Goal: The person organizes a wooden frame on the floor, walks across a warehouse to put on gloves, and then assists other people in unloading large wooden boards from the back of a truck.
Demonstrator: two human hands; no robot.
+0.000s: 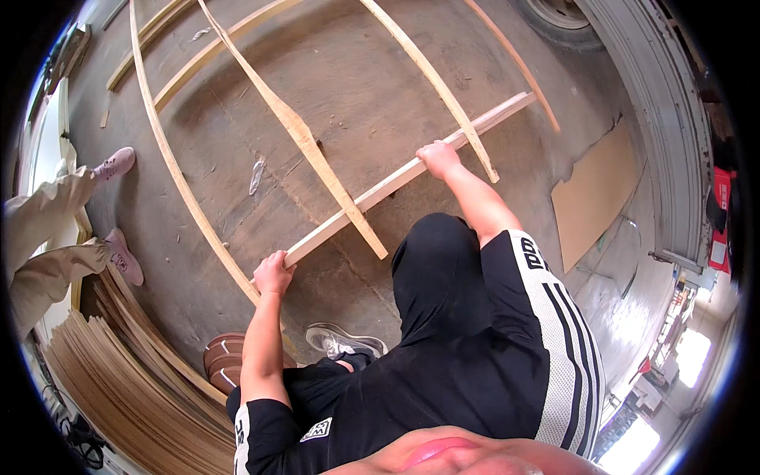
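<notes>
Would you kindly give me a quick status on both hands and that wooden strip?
Left hand and right hand both shut on the wooden strip. Strip lies across other thin strips on the concrete floor. Another person's pink shoes stand left.

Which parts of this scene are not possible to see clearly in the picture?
Head view only:
- Left hand palm and fingertips: wrapped around the batten, so hidden.
- Right hand fingertips: hidden behind the batten.
- Person's legs: mostly covered by the black shirt.
- Co-worker: cut off by the left rim.
- Tyre: cut off by the top edge.
</notes>
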